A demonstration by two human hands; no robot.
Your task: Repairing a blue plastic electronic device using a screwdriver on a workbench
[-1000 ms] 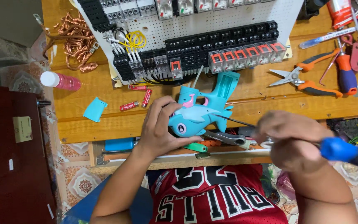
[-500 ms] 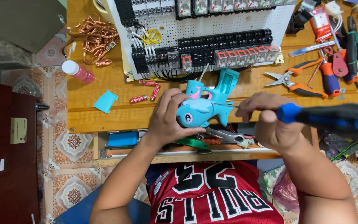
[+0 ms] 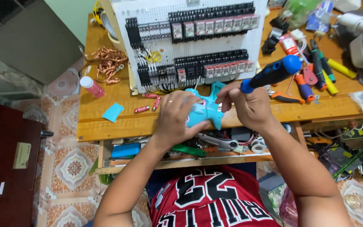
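Note:
My left hand grips a turquoise dolphin-shaped toy at the front edge of the wooden workbench. My right hand holds a screwdriver with a blue and black handle, its tip end pointed down at the toy's top. The handle sticks up to the right, over the tools. The screwdriver's shaft is hidden by my fingers.
A white perforated panel with black relays and wiring stands behind the toy. Small red batteries, a blue paper scrap, a pink-capped bottle and copper wire coils lie left. Pliers, cutters and markers crowd the right.
My right hand swung the screwdriver from pointing sideways to the right to standing tilted over the toy. The view shifted, showing more of the panel.

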